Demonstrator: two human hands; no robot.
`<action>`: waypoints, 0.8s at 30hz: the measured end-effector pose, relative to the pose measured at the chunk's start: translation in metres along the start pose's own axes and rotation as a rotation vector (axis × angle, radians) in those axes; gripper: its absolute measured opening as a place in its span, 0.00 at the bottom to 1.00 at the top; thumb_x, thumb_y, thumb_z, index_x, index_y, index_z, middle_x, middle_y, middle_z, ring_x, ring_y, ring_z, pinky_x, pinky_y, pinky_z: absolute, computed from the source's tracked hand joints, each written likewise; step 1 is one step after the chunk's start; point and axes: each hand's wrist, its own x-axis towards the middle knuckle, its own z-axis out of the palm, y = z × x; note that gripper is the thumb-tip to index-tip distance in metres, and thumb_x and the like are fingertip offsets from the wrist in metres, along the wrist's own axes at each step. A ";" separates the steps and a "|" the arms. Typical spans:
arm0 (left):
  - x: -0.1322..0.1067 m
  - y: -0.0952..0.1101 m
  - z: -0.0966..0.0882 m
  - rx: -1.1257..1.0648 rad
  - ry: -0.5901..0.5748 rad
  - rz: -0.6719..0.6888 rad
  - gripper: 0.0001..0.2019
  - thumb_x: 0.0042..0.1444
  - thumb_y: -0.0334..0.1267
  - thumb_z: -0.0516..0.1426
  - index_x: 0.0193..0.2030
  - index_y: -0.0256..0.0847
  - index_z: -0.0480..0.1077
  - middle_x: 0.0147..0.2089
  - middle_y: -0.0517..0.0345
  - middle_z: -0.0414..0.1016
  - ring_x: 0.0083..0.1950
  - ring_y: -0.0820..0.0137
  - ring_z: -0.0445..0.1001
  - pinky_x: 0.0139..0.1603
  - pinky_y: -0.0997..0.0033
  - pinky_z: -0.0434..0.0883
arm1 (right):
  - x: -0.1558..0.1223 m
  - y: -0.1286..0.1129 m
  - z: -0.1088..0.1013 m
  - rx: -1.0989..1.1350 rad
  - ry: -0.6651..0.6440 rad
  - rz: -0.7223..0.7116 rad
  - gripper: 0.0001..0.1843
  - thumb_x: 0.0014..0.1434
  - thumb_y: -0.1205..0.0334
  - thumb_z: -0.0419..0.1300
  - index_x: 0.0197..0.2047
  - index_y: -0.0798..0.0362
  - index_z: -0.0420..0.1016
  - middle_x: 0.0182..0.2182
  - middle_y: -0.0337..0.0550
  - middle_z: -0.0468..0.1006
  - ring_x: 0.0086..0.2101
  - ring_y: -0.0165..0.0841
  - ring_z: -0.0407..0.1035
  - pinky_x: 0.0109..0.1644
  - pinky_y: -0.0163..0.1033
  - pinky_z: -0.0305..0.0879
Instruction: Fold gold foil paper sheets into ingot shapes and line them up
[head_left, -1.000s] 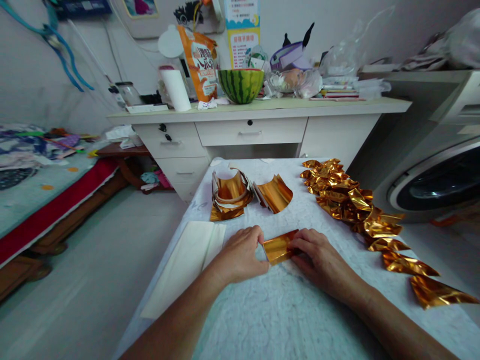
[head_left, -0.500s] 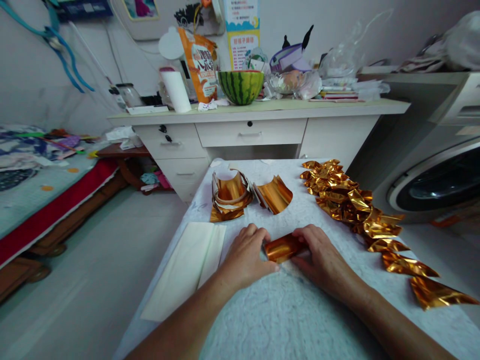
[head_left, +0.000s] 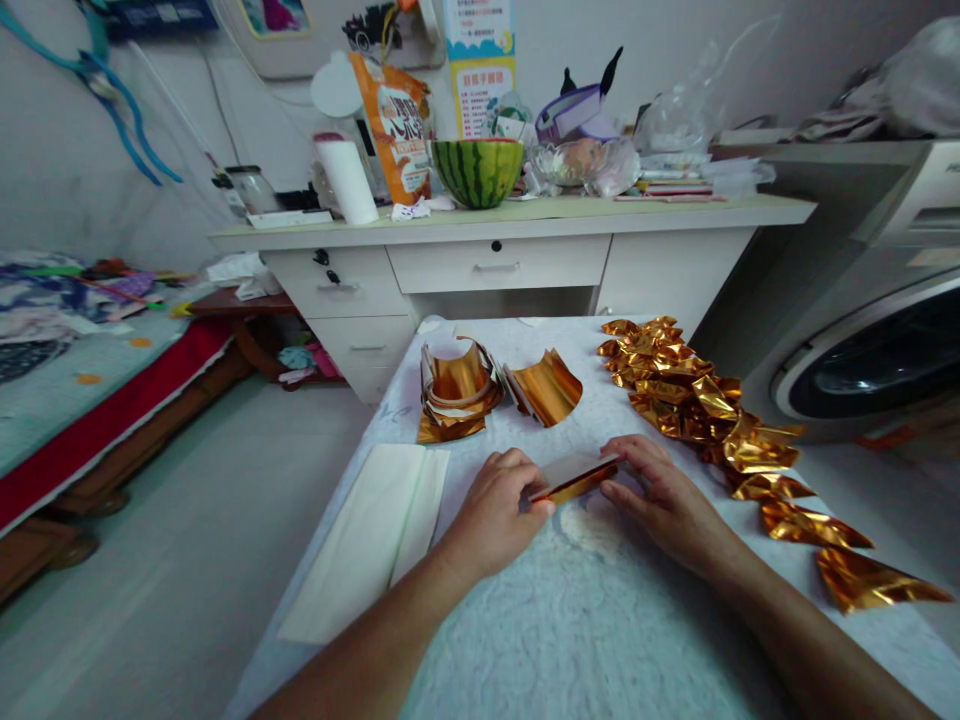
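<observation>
Between my hands, just above the cloth-covered table, is a sheet of gold foil paper [head_left: 576, 484], tilted so its pale side and a gold front strip show. My left hand [head_left: 504, 500] pinches its left end between thumb and fingers. At the right end, my right hand [head_left: 651, 492] grips the sheet with the thumb in front and fingers behind. Beyond them stand curled gold foil sheets [head_left: 549, 386] and a bundle of rolled gold foil sheets [head_left: 459, 385]. Along the right side lies a row of folded gold foil pieces [head_left: 694, 400].
White paper sheets [head_left: 360, 550] lie at the table's left edge. Behind the table stands a white desk [head_left: 499, 265] holding a half watermelon [head_left: 477, 172] and an orange pouch [head_left: 397, 135]. A washing machine [head_left: 885, 300] is on the right, a bed [head_left: 97, 400] on the left.
The gold foil sheet has tipped from showing its gold face to showing its pale side. My right hand has shifted slightly right, its fingers now at the sheet's end.
</observation>
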 end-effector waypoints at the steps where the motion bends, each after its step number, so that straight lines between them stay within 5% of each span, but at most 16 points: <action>1: 0.000 0.000 0.000 -0.031 0.019 0.007 0.03 0.52 0.31 0.57 0.29 0.39 0.67 0.37 0.59 0.69 0.44 0.66 0.68 0.46 0.68 0.63 | 0.001 -0.001 -0.002 0.041 0.000 0.007 0.06 0.61 0.58 0.57 0.41 0.49 0.72 0.44 0.46 0.73 0.47 0.42 0.67 0.54 0.50 0.62; 5: 0.000 0.001 -0.001 -0.210 0.095 0.009 0.01 0.55 0.33 0.56 0.33 0.40 0.67 0.35 0.61 0.70 0.41 0.68 0.69 0.43 0.70 0.63 | 0.003 -0.003 -0.006 0.193 0.022 0.075 0.08 0.61 0.56 0.57 0.40 0.49 0.74 0.42 0.45 0.75 0.45 0.41 0.69 0.53 0.47 0.62; 10: 0.000 0.000 0.003 -0.494 0.121 -0.043 0.05 0.59 0.37 0.55 0.34 0.39 0.65 0.32 0.62 0.70 0.35 0.71 0.69 0.36 0.73 0.65 | 0.000 -0.007 -0.006 0.446 -0.080 0.231 0.12 0.62 0.50 0.58 0.35 0.50 0.73 0.30 0.40 0.75 0.33 0.35 0.69 0.38 0.39 0.65; 16: 0.003 -0.004 0.008 -0.767 0.070 -0.112 0.05 0.57 0.36 0.57 0.36 0.37 0.68 0.35 0.55 0.74 0.36 0.69 0.73 0.39 0.70 0.69 | 0.001 -0.014 -0.003 0.678 -0.108 0.362 0.17 0.57 0.47 0.63 0.30 0.52 0.69 0.27 0.38 0.74 0.29 0.30 0.67 0.33 0.34 0.62; 24: 0.005 -0.009 0.009 -0.692 0.117 -0.188 0.04 0.55 0.35 0.57 0.37 0.37 0.68 0.31 0.59 0.73 0.31 0.72 0.72 0.34 0.73 0.68 | 0.004 -0.014 0.001 0.749 -0.045 0.403 0.20 0.49 0.46 0.69 0.30 0.51 0.67 0.26 0.36 0.73 0.28 0.29 0.66 0.30 0.32 0.60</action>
